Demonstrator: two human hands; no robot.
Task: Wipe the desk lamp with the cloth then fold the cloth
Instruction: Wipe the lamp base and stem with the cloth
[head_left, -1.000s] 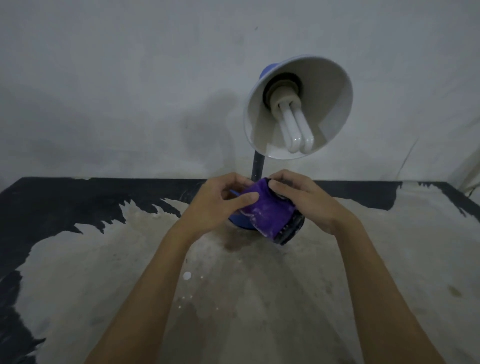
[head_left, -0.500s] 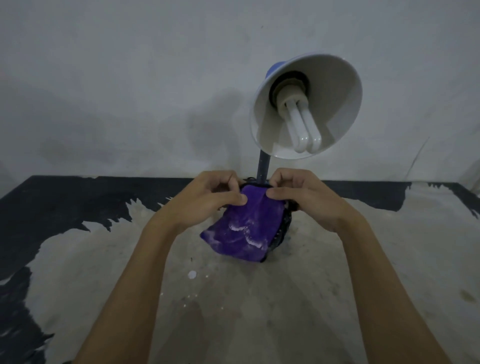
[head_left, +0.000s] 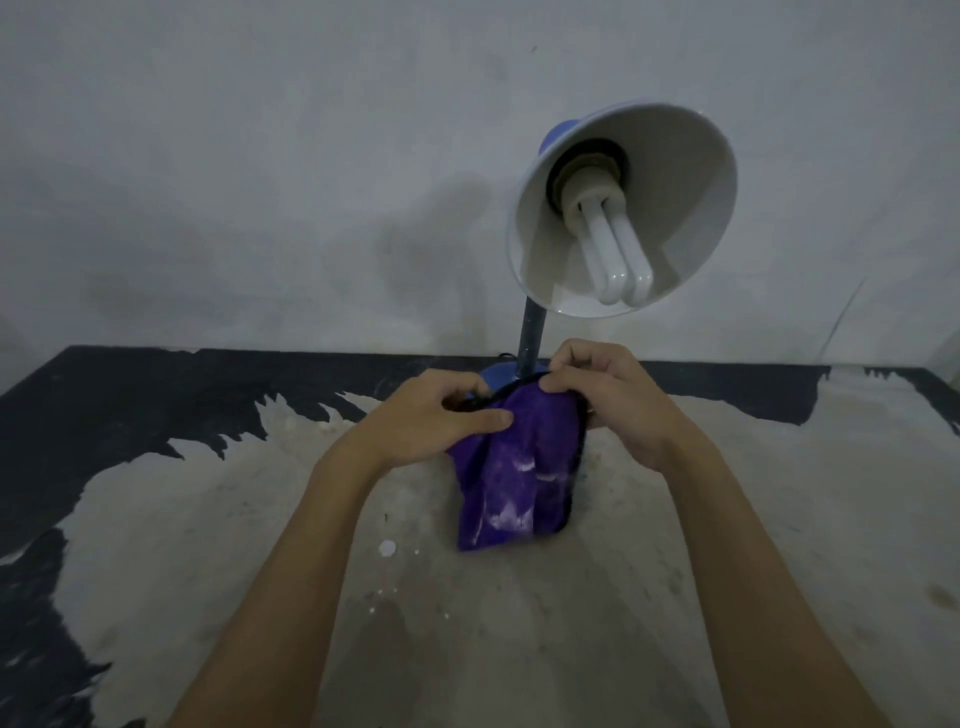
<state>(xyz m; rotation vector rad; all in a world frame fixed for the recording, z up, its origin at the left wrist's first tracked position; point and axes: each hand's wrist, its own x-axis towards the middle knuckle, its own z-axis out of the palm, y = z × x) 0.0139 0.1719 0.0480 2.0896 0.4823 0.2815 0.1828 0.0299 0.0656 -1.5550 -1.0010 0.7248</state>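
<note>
A blue desk lamp (head_left: 621, 208) stands at the back of the table, its white-lined shade tilted toward me with a bulb inside. Its dark neck (head_left: 531, 338) rises from a blue base, mostly hidden behind my hands. A purple cloth (head_left: 514, 478) with a black edge and pale dust marks hangs down in front of the base. My left hand (head_left: 441, 421) pinches the cloth's top edge on the left. My right hand (head_left: 608, 400) pinches the top edge on the right, close to the lamp's neck.
The table (head_left: 519, 623) is worn, pale in the middle and black along the back and left. A white spot (head_left: 387, 546) lies just below the cloth. A grey wall (head_left: 260, 182) stands right behind the lamp.
The cloth was bunched against the lamp base a second ago. Both hands have since pulled it open, and it now hangs longer toward me from its top edge.
</note>
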